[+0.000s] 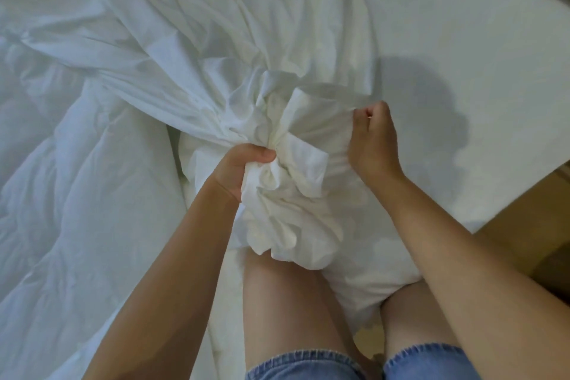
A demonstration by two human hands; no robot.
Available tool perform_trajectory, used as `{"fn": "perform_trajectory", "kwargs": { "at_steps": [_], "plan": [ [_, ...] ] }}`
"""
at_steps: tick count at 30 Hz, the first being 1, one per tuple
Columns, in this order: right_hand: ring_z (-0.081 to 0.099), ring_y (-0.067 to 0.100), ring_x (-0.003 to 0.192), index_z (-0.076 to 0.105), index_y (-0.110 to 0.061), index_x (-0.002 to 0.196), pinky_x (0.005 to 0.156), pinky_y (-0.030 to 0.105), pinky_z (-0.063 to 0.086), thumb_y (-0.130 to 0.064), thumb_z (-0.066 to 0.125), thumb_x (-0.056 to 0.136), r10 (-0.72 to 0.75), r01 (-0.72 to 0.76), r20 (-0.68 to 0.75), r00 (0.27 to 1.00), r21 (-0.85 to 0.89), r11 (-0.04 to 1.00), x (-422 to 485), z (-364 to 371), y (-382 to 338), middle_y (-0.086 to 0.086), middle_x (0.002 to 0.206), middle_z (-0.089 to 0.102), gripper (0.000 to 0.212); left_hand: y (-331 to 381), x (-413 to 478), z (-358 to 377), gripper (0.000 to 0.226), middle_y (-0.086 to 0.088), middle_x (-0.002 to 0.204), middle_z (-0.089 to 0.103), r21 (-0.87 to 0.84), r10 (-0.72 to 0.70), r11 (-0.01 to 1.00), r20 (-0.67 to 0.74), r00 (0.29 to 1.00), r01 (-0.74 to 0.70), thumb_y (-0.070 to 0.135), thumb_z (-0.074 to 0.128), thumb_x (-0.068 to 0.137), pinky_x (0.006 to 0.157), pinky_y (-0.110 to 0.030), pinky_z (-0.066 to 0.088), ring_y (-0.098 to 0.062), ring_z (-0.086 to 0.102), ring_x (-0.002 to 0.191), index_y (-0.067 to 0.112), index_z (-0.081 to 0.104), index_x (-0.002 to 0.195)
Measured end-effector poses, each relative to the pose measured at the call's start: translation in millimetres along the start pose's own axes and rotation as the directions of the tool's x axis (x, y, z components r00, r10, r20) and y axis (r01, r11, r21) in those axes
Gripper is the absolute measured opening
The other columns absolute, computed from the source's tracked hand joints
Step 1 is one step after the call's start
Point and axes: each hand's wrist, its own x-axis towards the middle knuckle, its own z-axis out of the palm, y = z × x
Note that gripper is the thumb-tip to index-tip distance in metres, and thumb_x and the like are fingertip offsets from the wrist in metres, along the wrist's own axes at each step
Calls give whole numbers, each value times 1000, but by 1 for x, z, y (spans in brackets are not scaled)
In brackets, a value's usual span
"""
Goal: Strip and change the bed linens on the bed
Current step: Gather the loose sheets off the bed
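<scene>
On the bed (462, 25), my left grip (243, 170) clutches the bunched white sheet (290, 194); my right grip (373, 139) pinches its hem (336, 95). It looks soft, light and limp, so it's probably best held by the gathers.

You have the white cover (191, 49), crumpled across the bed (462, 25), gathered into a tight bunch at its near end in your left hand (243, 168); your right hand (371, 140) pinches a loose edge. Left of it lies what looks like a puffy duvet (61, 179).
</scene>
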Motion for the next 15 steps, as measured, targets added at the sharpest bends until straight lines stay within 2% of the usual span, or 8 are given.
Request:
{"fn": "perform_trajectory", "kwargs": {
  "at_steps": [3,5,6,8,9,11,13,15],
  "plan": [
    [42,10,62,40,-11,89,53,24,27,-20,36,99,-77,81,34,996,-155,985,5,-1,3,-9,71,45,14,-3,7,2,47,-5,74,71,2,-23,1000,-58,998,23,23,89,37,67,-33,57,-21,69,70,12,75,81],
    [47,17,79,48,-7,101,65,26,30,-20,44,97,-192,185,-13,981,-217,958,2,-2,-3,-2,87,50,14,-6,11,2,47,-8,80,70,-34,-8,999,-114,993,5,15,83,43,70,-36,56,-25,68,75,9,72,88],
    [47,19,87,50,-3,106,73,27,35,-22,48,95,-269,255,-58,961,-182,950,-1,-2,-8,3,94,49,21,-8,11,3,40,-8,82,70,-36,-2,999,-134,991,-3,13,76,50,70,-37,56,-25,68,77,10,72,89],
    [48,18,88,53,-4,101,78,28,39,-32,52,91,-338,335,-101,936,-50,941,-14,-3,-20,3,95,48,29,-11,11,4,33,-7,81,70,-21,7,1000,-184,983,-11,14,69,56,70,-36,56,-24,68,77,10,73,88],
    [49,16,85,53,-9,96,76,25,39,-39,52,89,-318,318,-54,946,-5,948,-22,-2,-25,2,92,49,30,-11,10,6,35,-8,82,69,-13,0,1000,-211,978,-2,14,68,56,72,-36,55,-24,67,78,9,71,90],
    [54,14,82,52,-17,90,69,22,39,-50,53,88,-173,185,216,961,-35,982,-37,3,-30,-3,88,55,34,-11,10,12,38,-11,84,68,33,-34,998,-259,965,45,12,69,58,75,-37,54,-27,66,78,5,69,95],
    [56,13,86,54,-19,93,70,23,42,-53,53,88,-17,86,439,898,-139,987,-46,9,-31,-7,88,58,35,-8,10,20,24,-12,82,69,134,-36,986,-400,916,98,13,71,66,74,-37,55,-28,67,81,6,72,89],
    [54,18,97,56,-14,104,81,30,44,-51,54,88,-44,162,421,906,-249,955,-47,12,-35,-1,100,58,41,-8,8,29,23,-15,83,70,180,26,979,-583,812,97,20,72,65,77,-42,55,-33,67,84,6,72,83]
  ]
}}
